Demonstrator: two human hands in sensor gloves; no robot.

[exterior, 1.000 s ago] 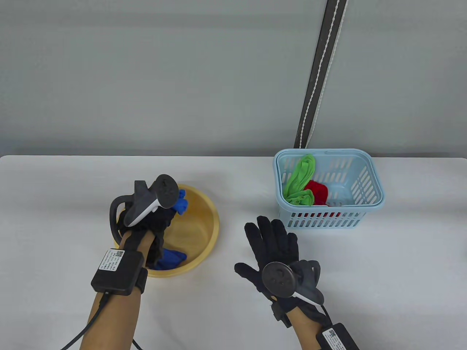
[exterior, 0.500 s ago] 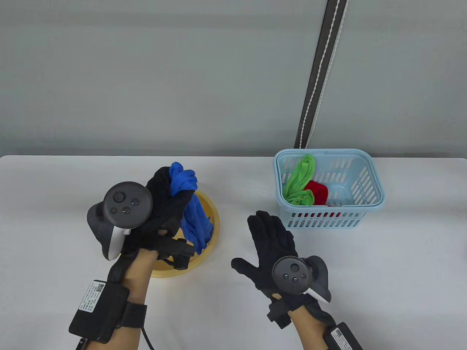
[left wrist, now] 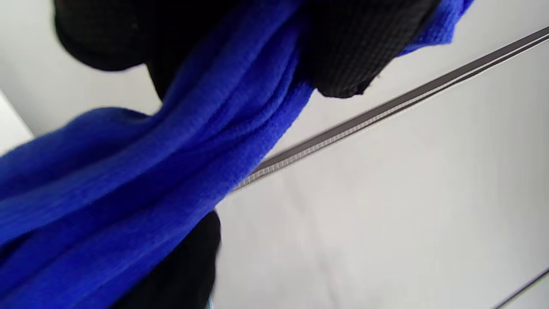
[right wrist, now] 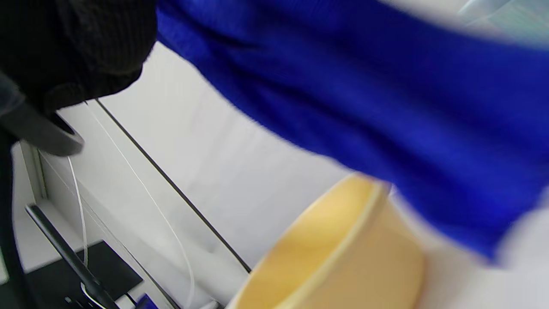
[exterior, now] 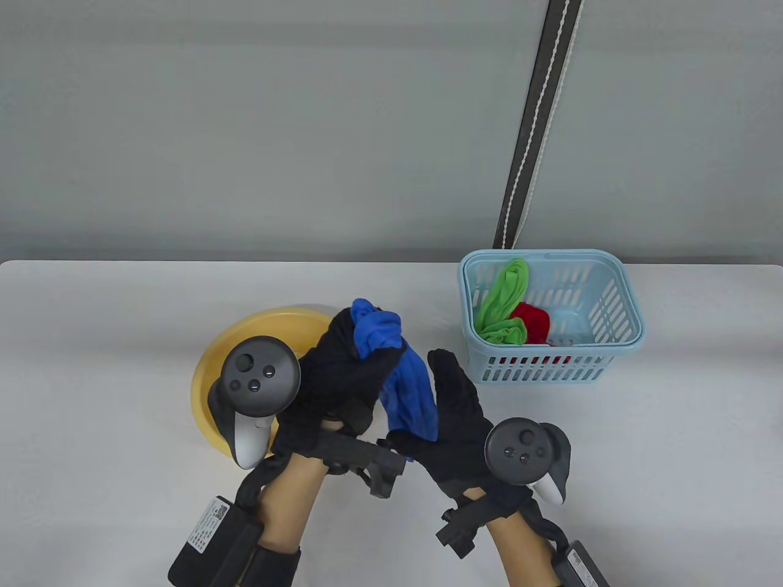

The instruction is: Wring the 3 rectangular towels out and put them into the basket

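- My left hand (exterior: 342, 379) has its grip curled round the upper end of the bunched blue cloth towel (exterior: 404, 379), holding it up off the white counter (exterior: 92, 367), just right of the round yellow plastic basin (exterior: 211, 373).
- The towel's loose end hangs down to the right, against the palm of my right hand (exterior: 456, 422).
- My right grip is open, fingers straight and pointing away from me; I cannot tell whether they press the cloth.
- The light blue slatted plastic basket (exterior: 618, 330) stands at the counter's right, apart from both hands.
- Inside it lie a crumpled green towel (exterior: 504, 299) and a red towel (exterior: 533, 321), touching each other.
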